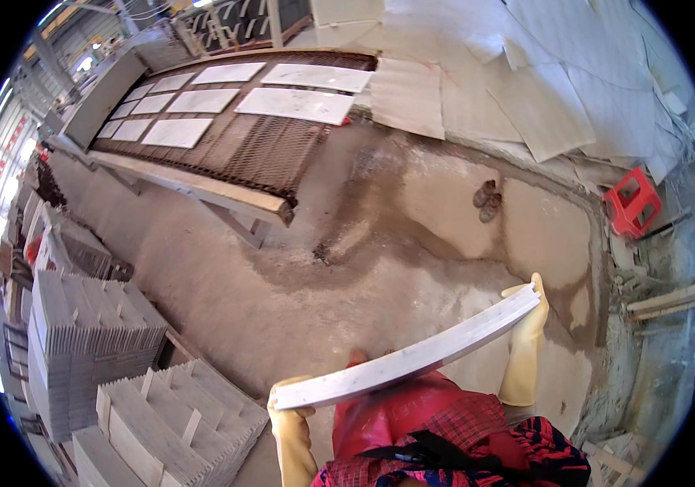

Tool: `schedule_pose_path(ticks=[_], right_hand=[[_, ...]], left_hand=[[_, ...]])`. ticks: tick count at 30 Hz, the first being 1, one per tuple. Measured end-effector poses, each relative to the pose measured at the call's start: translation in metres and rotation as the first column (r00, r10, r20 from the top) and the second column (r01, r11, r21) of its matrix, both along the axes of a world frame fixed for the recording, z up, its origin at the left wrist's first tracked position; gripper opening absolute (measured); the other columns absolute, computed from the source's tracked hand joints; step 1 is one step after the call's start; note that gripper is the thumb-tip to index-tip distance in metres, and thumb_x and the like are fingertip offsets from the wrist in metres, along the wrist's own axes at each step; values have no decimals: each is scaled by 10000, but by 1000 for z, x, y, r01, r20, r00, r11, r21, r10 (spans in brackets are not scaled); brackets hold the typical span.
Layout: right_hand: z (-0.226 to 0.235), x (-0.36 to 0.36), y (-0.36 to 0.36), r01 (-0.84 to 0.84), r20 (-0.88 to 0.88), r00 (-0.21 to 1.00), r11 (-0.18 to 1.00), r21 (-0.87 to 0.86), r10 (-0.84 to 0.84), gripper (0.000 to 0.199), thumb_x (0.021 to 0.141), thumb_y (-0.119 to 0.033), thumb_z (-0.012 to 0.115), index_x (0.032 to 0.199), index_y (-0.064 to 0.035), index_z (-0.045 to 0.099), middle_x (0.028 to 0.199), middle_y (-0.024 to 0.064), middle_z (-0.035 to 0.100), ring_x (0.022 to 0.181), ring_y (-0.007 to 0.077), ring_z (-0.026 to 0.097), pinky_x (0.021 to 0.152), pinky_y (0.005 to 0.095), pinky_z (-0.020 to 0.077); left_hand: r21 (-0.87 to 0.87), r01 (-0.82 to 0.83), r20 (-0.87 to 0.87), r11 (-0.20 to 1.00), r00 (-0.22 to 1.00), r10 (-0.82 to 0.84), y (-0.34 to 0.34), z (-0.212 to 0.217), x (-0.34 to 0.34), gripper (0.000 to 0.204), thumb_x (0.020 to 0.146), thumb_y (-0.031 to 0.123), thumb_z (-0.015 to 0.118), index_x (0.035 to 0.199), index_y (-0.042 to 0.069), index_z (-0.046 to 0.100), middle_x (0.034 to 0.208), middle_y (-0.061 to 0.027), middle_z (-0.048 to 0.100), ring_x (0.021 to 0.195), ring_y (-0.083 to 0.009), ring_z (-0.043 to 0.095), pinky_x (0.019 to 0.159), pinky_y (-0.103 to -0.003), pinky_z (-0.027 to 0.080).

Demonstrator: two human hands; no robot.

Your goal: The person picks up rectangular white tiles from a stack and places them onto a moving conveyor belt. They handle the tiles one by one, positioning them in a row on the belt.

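A long, pale grey stone slab is held across my front, seen mostly along its narrow edge. It slants up toward the right, and a groove shows at its right end. My left hand, in a cream rubber glove, grips the lower left end. At the raised right end my right hand, gloved alike, closes round the slab with fingers over the top. Below the slab a red apron covers my front. The slab's underside is hidden.
Ahead to the left stands a mesh-topped conveyor bearing several white slabs. Stacked grey slabs with spacer strips fill the lower left. Shoes lie on the wet floor; a red stool stands near the right wall.
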State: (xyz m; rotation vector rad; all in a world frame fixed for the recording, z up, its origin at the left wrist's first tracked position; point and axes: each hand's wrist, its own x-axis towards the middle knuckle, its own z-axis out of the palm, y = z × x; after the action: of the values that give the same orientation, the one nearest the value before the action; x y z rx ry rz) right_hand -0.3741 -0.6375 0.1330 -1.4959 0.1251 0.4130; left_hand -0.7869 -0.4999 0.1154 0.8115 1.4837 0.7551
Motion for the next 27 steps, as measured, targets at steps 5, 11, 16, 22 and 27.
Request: schedule_pose_path(ticks=[5,11,16,22,27], right_hand=[[-25,46,-16,242,46,969,970,4,-242,614,1079,-455,462,697,-34,691,640,63,637,610,182,589,639,319,468],[-36,110,20,373,34,925,923,93,-377,580,1042,-468,515,725,-19,700,657,77,640,639,196,609,660,329,479],[-31,174,115,384,76,916,916,121,-394,592,1045,-486,498,731,-24,694,659,80,636,633,205,606,643,339,490],[-14,254,241,320,75,943,945,70,-325,588,1067,-473,455,734,-47,687,669,56,635,634,192,589,652,341,488],[-26,319,326,224,107,968,973,49,-229,584,1064,-467,466,734,-41,689,673,63,639,635,185,588,668,337,485]], left_hand=[[56,249,-6,967,969,-249,69,-10,85,520,557,-67,560,1037,9,745,902,-45,734,752,-150,643,659,-271,510],[51,425,70,904,901,-427,176,-32,169,555,548,-143,516,1029,-3,754,916,-64,745,771,-146,647,632,-264,492],[16,394,82,919,915,-394,269,-8,249,463,642,-126,522,1007,15,770,894,-55,751,742,-127,641,599,-249,472],[33,375,43,926,926,-376,369,12,311,304,800,-7,564,1006,72,773,888,-35,756,734,-121,652,584,-254,482],[-1,257,67,967,964,-256,433,5,349,329,758,-6,564,1006,52,773,888,-49,754,744,-130,656,573,-254,477]])
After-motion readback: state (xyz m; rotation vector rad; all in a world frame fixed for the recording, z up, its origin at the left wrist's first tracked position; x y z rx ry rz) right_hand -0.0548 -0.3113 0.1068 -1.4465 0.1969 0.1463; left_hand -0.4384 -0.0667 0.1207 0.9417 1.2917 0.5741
